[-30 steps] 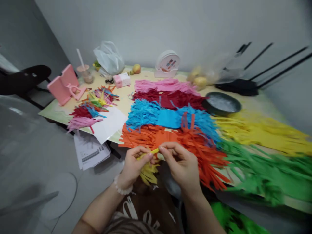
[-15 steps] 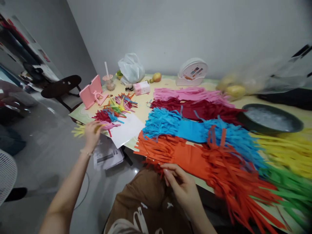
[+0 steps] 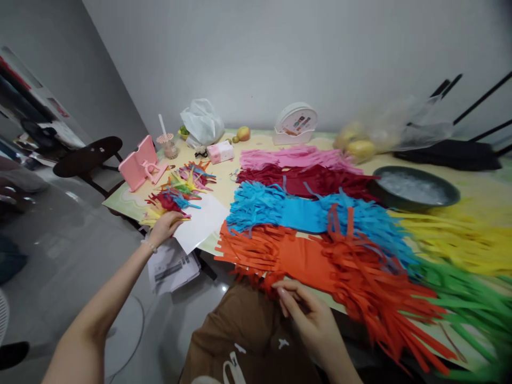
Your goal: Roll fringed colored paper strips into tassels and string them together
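Note:
My left hand (image 3: 166,226) is closed at the near left table edge, on a small yellow fringed paper bundle (image 3: 152,216). Beside it lies a row of small multicoloured fringed bundles (image 3: 176,194), next to a white sheet (image 3: 206,218). My right hand (image 3: 306,309) has its thumb and fingers drawn together just in front of the orange fringed strip (image 3: 308,261); what its fingertips hold, if anything, cannot be made out. Behind that strip lie blue (image 3: 302,214), dark red (image 3: 304,181) and pink (image 3: 296,158) fringed strips.
Green (image 3: 460,293) and yellow (image 3: 448,234) fringe lies at the right, beside a dark bowl (image 3: 416,188). Toward the wall stand a pink stand (image 3: 140,165), a drink cup (image 3: 170,148), a plastic bag (image 3: 202,122) and a tissue pack (image 3: 221,152).
My left hand has moved inward with the yellow bundle, from beyond the table edge to beside the row of bundles. The view has shifted slightly; my right hand keeps a similar pose.

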Available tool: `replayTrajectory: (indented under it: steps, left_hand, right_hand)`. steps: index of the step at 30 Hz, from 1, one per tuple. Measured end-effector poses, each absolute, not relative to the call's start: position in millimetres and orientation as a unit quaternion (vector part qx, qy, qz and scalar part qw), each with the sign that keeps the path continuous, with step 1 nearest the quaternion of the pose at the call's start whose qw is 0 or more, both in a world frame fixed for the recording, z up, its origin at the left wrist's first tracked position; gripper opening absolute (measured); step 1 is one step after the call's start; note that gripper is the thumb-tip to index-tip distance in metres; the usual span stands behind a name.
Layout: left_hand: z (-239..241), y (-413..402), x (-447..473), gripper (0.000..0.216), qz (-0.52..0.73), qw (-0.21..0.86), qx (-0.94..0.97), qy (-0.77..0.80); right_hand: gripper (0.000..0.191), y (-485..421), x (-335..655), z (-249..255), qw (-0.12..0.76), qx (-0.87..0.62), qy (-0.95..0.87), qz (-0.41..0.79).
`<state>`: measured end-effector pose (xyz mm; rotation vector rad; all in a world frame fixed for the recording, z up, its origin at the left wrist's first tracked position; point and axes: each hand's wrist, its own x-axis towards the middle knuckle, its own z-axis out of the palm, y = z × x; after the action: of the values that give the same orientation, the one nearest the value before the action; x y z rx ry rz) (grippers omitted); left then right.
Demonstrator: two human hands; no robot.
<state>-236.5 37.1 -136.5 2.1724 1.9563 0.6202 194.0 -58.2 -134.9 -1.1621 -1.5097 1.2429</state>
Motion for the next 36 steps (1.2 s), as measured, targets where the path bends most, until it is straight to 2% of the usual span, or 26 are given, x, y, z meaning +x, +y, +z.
replayTrajectory:
  steps: [9, 14, 18, 21, 23, 26, 29, 32, 36]
  left_hand:
    - [-103.1, 51.3, -243.7, 0.015, 0.154, 0.043, 0.783, 0.601]
    - [-94.1, 35.7, -235.0, 0.02, 0.157, -0.021, 0.763, 0.627]
    - [-81.6, 16.5, -221.2, 0.022, 0.166, -0.067, 0.767, 0.616]
    - [-70.4, 20.8, -190.8, 0.02, 0.213, -0.17, 0.771, 0.576]
    - [-65.5, 38.5, -151.0, 0.027, 0.246, -0.17, 0.789, 0.536]
    - [-59.5, 62.6, -46.4, 0.038, 0.3, -0.082, 0.846, 0.434]
    - [-55.5, 57.4, 98.4, 0.029, 0.339, 0.042, 0.895, 0.287]
    - [-63.6, 39.0, 244.0, 0.031, 0.217, 0.149, 0.952, 0.159]
    - [-87.7, 28.2, 381.4, 0.026, 0.147, 0.145, 0.969, 0.137]
  right_hand:
    - [0.034, -59.5, 186.9, -130.3, 0.405, -0.472, -0.599, 0.505]
    - [0.027, -82.2, 232.1, -126.5, 0.406, -0.533, -0.581, 0.462]
    - [0.027, -96.3, 324.5, -135.1, 0.421, -0.629, -0.551, 0.351]
    - [0.038, -101.9, 410.2, -134.6, 0.418, -0.712, -0.533, 0.183]
    - [0.044, -105.1, 466.7, -129.9, 0.41, -0.744, -0.52, 0.084]
    - [0.032, -104.2, 537.4, -126.6, 0.373, -0.778, -0.504, 0.035]
    - [0.02, -90.5, 579.0, -134.4, 0.334, -0.783, -0.524, 0.031]
    - [0.028, -71.2, 597.0, -145.6, 0.296, -0.767, -0.568, 0.035]
    - [0.033, -54.7, 612.3, -152.6, 0.252, -0.749, -0.612, 0.019]
